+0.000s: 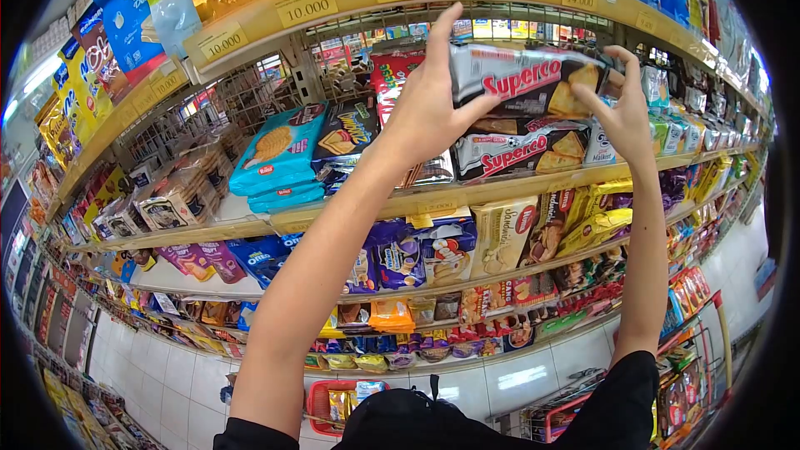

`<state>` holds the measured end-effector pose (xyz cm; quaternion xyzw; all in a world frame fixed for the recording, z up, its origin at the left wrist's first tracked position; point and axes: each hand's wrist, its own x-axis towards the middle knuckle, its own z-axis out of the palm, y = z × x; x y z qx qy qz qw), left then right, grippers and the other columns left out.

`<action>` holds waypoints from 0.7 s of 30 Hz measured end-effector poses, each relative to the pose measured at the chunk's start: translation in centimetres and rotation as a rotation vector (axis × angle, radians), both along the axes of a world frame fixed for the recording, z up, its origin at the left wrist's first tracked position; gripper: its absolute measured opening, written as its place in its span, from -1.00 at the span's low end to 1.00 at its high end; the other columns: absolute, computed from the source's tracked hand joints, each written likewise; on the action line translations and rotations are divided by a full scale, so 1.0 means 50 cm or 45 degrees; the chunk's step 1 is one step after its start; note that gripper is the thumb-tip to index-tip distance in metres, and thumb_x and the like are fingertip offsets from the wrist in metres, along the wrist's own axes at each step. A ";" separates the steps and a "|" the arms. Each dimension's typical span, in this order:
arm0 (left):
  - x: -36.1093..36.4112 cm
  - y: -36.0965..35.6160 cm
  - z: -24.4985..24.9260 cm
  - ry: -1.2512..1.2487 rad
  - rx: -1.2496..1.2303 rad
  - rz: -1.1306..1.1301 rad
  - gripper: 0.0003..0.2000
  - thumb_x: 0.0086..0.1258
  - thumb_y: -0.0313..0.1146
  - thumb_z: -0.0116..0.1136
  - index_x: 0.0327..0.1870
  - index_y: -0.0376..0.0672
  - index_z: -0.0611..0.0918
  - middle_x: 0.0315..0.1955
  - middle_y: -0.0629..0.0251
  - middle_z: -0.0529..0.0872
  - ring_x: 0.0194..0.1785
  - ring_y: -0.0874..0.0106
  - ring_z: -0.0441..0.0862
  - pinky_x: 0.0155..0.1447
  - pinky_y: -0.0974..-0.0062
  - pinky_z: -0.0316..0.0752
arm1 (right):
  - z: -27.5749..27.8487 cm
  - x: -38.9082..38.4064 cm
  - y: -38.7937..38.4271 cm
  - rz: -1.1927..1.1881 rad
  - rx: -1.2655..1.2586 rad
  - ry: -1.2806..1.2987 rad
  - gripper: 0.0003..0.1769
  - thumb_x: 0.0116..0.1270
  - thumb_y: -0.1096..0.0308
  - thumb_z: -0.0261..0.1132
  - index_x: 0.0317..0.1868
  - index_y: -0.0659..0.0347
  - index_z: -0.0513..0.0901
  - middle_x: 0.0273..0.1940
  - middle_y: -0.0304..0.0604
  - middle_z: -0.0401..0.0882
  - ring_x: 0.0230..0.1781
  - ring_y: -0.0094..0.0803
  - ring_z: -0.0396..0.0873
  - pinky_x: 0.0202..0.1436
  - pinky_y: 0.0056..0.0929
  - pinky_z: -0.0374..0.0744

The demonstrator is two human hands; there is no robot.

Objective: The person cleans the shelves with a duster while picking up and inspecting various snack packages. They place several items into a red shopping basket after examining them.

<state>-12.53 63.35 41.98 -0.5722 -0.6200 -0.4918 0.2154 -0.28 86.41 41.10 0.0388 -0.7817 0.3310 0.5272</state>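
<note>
A black and silver Superco pack (521, 79) is held between my two hands in front of the middle shelf. My left hand (433, 104) grips its left end, thumb across the front and a finger pointing up. At the right end, my right hand (621, 100) has its thumb on the front and fingers curled behind the edge. Another Superco pack (521, 150) lies on the shelf just below the held one. Left of my left hand are a dark biscuit pack (346, 133) and a stack of turquoise biscuit packs (277, 148).
Yellow price tags line the upper shelf edge (358, 2) above my hands. Lower shelves hold a cream sandwich biscuit pack (502, 236) and blue Oreo packs (265, 257). A red basket (318, 407) stands on the tiled floor, and a red-railed rack (723, 342) is at the right.
</note>
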 end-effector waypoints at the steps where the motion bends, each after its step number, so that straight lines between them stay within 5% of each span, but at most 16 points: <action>1: -0.008 -0.001 -0.007 0.111 -0.087 0.183 -0.20 0.08 -0.33 0.38 0.34 -0.14 0.16 -0.05 0.03 0.54 0.02 0.19 0.53 0.15 0.31 0.39 | -0.004 -0.002 0.005 -0.041 0.070 -0.058 -0.37 0.06 0.27 0.44 0.10 0.25 0.37 -0.26 -0.08 0.61 -0.21 -0.45 0.56 -0.14 -0.45 0.50; 4: -0.011 -0.006 -0.020 0.330 -0.276 0.595 -0.29 -0.06 -0.14 0.43 0.20 -0.05 0.41 -0.10 0.04 0.57 -0.02 0.11 0.49 0.07 0.19 0.36 | -0.018 -0.021 0.023 -0.143 0.281 -0.223 -0.41 0.11 0.20 0.40 0.12 0.26 0.44 -0.28 -0.13 0.64 -0.32 -0.47 0.57 -0.20 -0.48 0.50; 5: -0.019 -0.004 -0.029 0.415 -0.218 0.658 -0.31 -0.07 -0.11 0.43 0.17 -0.04 0.46 -0.09 0.07 0.56 0.01 0.13 0.46 0.08 0.19 0.33 | -0.013 -0.021 0.022 -0.082 0.153 -0.303 -0.36 0.06 0.11 0.42 0.11 0.27 0.47 -0.18 -0.08 0.61 -0.13 -0.38 0.56 -0.04 -0.42 0.48; 8: -0.021 -0.003 -0.016 0.550 -0.238 0.744 -0.30 -0.14 -0.04 0.43 0.12 -0.02 0.50 0.01 0.08 0.49 0.11 0.12 0.37 0.15 0.13 0.22 | 0.001 -0.033 0.038 -0.131 0.450 -0.138 -0.24 -0.04 0.05 0.46 0.13 0.29 0.45 -0.02 -0.02 0.53 0.02 -0.30 0.48 0.12 -0.35 0.41; 10: -0.020 -0.004 0.010 0.602 -0.310 0.778 -0.26 -0.20 0.01 0.44 0.12 -0.01 0.50 0.09 0.07 0.43 0.19 0.09 0.30 0.22 0.08 0.14 | 0.022 -0.038 0.057 -0.033 0.450 -0.355 0.03 -0.19 0.00 0.51 0.28 0.27 0.28 0.23 0.09 0.31 0.25 -0.16 0.29 0.31 -0.28 0.25; 13: -0.032 0.009 0.049 0.516 -0.666 0.830 -0.01 -0.26 0.20 0.38 0.31 0.01 0.29 0.21 0.00 0.37 0.31 0.01 0.21 0.31 -0.04 0.03 | 0.045 -0.059 0.095 0.179 0.452 -0.571 0.27 -0.29 0.00 0.55 0.40 0.26 0.04 0.37 0.11 0.08 0.41 -0.10 0.06 0.42 -0.24 0.07; 16: -0.036 0.030 0.121 0.248 -1.127 0.749 0.15 -0.31 0.25 0.36 0.43 0.03 0.09 0.32 -0.04 0.24 0.43 0.00 0.04 0.38 -0.27 -0.23 | 0.073 -0.077 0.121 0.511 0.275 -0.720 0.29 -0.31 0.03 0.57 0.41 0.28 0.03 0.40 0.07 0.04 0.43 -0.13 0.01 0.45 -0.25 0.02; 18: -0.067 0.050 0.146 0.157 -1.370 0.518 0.19 -0.31 0.26 0.35 0.44 -0.04 0.04 0.33 -0.04 0.22 0.43 0.09 0.10 0.42 -0.09 -0.09 | 0.087 -0.087 0.133 0.508 0.253 -0.842 0.39 -0.38 0.01 0.59 0.43 0.26 -0.04 0.43 0.06 -0.03 0.46 -0.16 -0.08 0.47 -0.27 -0.06; 20: -0.092 0.069 0.155 0.094 -1.378 0.422 0.18 -0.27 0.23 0.36 0.43 -0.13 0.04 0.31 -0.05 0.26 0.38 0.18 0.20 0.37 0.31 0.08 | 0.095 -0.104 0.138 0.492 0.205 -0.970 0.52 -0.53 -0.15 0.58 0.44 0.25 -0.08 0.44 0.05 -0.09 0.47 -0.14 -0.14 0.48 -0.23 -0.10; 21: -0.101 0.077 0.158 0.061 -1.384 0.373 0.17 -0.25 0.21 0.37 0.43 -0.17 0.04 0.30 -0.06 0.28 0.36 0.22 0.25 0.35 0.51 0.17 | 0.099 -0.114 0.147 0.516 0.252 -1.027 0.47 -0.46 -0.04 0.60 0.44 0.25 -0.09 0.42 0.08 -0.04 0.46 -0.16 -0.08 0.46 -0.31 -0.04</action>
